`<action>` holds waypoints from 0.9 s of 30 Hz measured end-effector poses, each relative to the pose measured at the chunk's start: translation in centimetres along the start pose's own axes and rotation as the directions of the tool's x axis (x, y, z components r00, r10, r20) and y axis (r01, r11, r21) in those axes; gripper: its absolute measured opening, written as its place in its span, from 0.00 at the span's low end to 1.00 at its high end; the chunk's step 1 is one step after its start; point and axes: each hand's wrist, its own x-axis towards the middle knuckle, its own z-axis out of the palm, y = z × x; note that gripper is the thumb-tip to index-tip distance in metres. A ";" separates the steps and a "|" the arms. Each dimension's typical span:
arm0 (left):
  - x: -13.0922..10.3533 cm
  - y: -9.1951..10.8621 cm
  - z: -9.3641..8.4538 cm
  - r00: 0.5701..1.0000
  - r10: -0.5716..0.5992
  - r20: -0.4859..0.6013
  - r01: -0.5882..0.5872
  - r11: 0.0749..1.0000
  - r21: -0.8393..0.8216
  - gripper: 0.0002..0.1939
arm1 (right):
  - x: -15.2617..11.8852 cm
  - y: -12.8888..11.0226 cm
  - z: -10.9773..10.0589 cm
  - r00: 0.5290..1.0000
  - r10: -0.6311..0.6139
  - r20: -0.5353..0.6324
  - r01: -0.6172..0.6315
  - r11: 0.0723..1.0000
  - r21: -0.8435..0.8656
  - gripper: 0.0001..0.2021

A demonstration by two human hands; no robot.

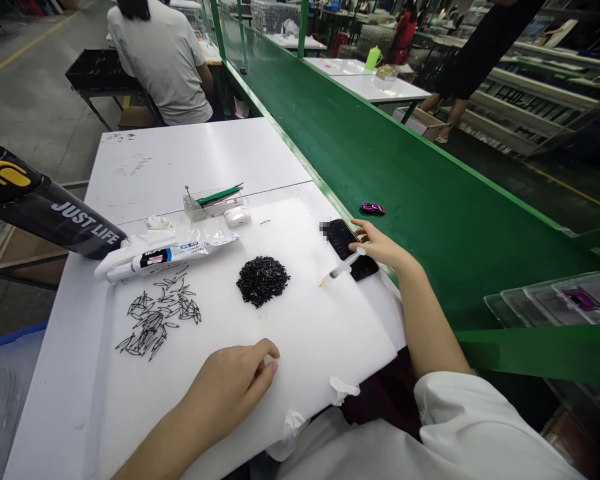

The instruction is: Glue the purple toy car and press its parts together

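Observation:
My left hand [237, 377] lies on the white mat [325, 340], fingers loosely bent, a gap between thumb and forefinger, nothing held. At the mat's right edge, my right hand [377, 245] rests over the side of a dark phone [341, 240], fingers apart. A clear syringe [341, 267] with a yellowish tip lies partly across the phone, its plunger end beside my right thumb. Between and beyond my hands is a pile of small black pieces [263, 281]. Thin black leaf-shaped loops [153, 327] are scattered on the left of the mat.
A white glue tube [173, 255], a clear tray [215, 203] with a green-handled tool, and a white earphone case [237, 216] lie behind. A black bottle [45, 203] leans at left. Along the right runs a green conveyor [405, 167] carrying a purple toy car [373, 209]. A seated person [163, 63] is ahead.

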 end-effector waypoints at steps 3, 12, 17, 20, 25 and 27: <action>0.0 0.0 0.0 1.000 0.000 0.003 0.000 1.000 -0.002 0.15 | -1.8 -0.4 -1.0 0.988 -0.024 0.154 0.029 0.999 -0.033 0.45; 0.2 0.0 -0.1 0.999 -0.026 0.025 0.027 1.000 -0.009 0.16 | -1.1 -0.6 -0.4 0.995 -0.042 0.093 0.049 0.996 -0.075 0.33; 0.3 -0.1 0.0 0.999 -0.022 0.025 0.022 1.000 -0.012 0.16 | -0.5 -0.9 0.6 0.998 -0.056 0.009 0.057 0.989 -0.135 0.24; 0.2 -0.2 0.0 1.000 -0.017 0.024 0.017 1.000 -0.017 0.16 | -0.3 -0.7 0.9 0.995 -0.100 0.007 0.100 0.983 -0.157 0.22; 0.3 -0.2 0.0 1.000 -0.014 0.025 0.015 1.000 -0.022 0.16 | 0.2 0.1 1.1 0.991 -0.134 -0.002 0.131 0.972 -0.197 0.20; 0.3 -0.2 0.0 1.000 -0.011 0.025 0.011 1.000 -0.020 0.16 | 0.4 0.2 1.2 0.990 -0.141 -0.007 0.137 0.969 -0.207 0.20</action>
